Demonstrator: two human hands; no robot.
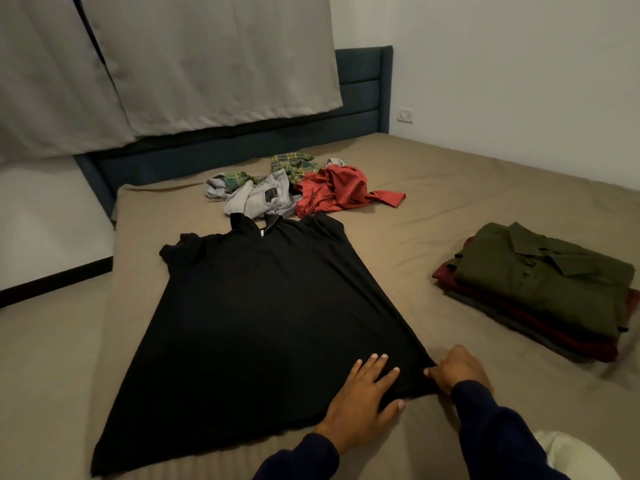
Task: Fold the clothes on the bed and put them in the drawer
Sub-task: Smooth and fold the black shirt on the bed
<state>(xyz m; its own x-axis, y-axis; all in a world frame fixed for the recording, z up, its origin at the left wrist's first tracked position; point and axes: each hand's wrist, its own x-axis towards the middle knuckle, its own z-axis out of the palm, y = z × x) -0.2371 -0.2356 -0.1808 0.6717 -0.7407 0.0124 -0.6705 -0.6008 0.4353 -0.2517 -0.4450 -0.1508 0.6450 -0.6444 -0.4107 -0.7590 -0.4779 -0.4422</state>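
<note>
Black shirt laid flat on the bed for folding; hem corner being squared.

The left hand (363,400) lies flat on the lower hem of the black shirt (263,306), fingers spread and pressing the cloth down. The right hand (457,370) pinches the shirt's near right hem corner between curled fingers. Recommended procedure: hold the hem with the flat palm, draw the corner taut, and remove all wrinkles before the first fold. Beyond, to the right, a folded stack (543,289) rests on the bed (433,202). Farthest, an unfolded pile (301,188) awaits near the headboard (363,95). No drawer is visible.
</note>
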